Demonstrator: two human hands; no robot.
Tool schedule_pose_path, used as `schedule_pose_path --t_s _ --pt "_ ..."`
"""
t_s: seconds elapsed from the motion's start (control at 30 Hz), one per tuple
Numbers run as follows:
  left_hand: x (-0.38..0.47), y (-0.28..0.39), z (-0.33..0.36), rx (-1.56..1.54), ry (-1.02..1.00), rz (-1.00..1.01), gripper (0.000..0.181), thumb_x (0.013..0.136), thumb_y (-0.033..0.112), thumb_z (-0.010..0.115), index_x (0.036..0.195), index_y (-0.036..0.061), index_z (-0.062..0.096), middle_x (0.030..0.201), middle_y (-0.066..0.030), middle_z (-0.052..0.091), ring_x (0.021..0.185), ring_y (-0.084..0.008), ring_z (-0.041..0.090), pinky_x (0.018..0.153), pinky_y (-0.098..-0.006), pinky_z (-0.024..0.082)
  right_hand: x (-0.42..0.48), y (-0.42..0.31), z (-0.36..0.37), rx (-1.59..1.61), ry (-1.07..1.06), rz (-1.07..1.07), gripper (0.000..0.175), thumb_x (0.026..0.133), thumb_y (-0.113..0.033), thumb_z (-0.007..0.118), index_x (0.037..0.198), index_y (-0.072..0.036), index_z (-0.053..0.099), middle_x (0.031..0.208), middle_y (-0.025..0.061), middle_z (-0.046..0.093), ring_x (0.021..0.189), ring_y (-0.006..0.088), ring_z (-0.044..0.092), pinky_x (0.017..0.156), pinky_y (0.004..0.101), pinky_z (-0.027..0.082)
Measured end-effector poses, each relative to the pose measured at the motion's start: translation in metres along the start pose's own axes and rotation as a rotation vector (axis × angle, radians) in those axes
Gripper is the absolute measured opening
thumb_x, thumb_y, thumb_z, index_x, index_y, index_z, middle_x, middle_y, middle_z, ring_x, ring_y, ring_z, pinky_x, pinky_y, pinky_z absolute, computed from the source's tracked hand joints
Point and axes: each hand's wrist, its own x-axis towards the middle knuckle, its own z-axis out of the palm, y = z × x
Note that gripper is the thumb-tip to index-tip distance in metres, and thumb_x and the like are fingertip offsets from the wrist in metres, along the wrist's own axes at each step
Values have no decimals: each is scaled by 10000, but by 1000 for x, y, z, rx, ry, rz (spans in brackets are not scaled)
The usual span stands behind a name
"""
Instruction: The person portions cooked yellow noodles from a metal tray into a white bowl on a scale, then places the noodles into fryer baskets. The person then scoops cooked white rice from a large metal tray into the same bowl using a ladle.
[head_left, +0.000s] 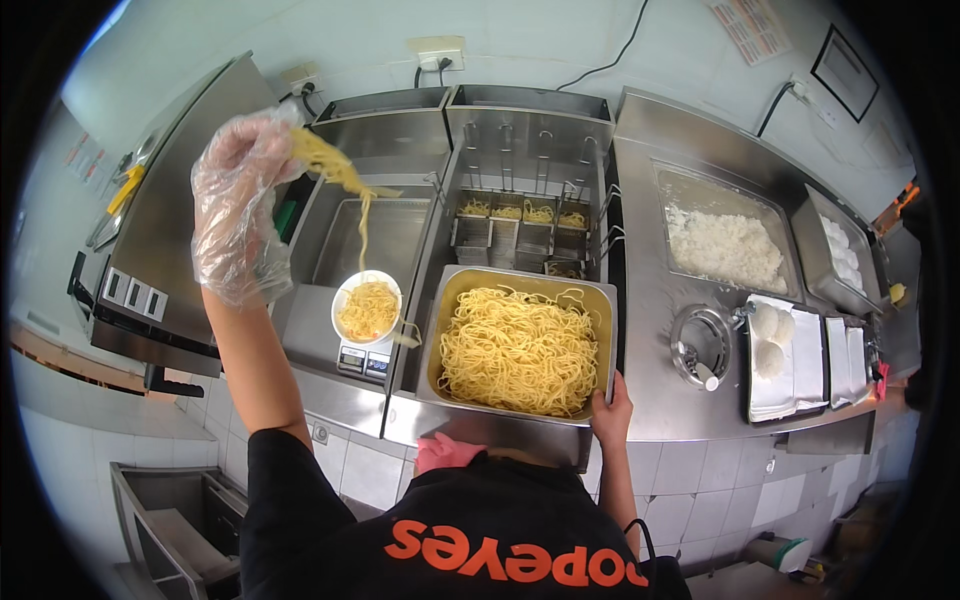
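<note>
My left hand (244, 195), in a clear plastic glove, is raised and pinches a bundle of cooked noodles (330, 161). One strand hangs from it towards a white bowl (337, 328) that holds noodles. The bowl sits on a digital kitchen scale (364, 358), and a strand trails over its right side. With bare fingers, my right hand (613, 411) grips the right front corner of a deep steel pan (517, 277). A large heap of yellow noodles (521, 352) fills much of that pan. My right fingertips are partly hidden at the rim.
Behind the pan, wire baskets (536, 214) with noodles sit in a cooker. To the right are a rice tray (791, 262), a round steel well (686, 364) with utensils, and a paper-lined tray (808, 360) bearing rice balls (769, 358). A pink cloth (448, 452) lies at the front edge.
</note>
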Motion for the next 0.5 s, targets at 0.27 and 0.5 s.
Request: schedule_pose_path --t_s 0.27,0.5 --pt "-35 -126 -64 28 -9 -320 33 879 72 648 873 48 627 814 -15 590 659 -83 504 620 -238 447 1 2 0 24 -14 -19 473 835 17 517 1307 43 487 1094 184 669 1011 248 654 882 319 485" --pt "-96 -274 -114 774 -294 -759 214 840 176 687 982 17 694 953 -102 692 845 -164 649 748 -300 510 1 1 0 41 -21 6 475 835 20 515 1309 42 487 1101 181 667 1019 245 649 890 322 482"
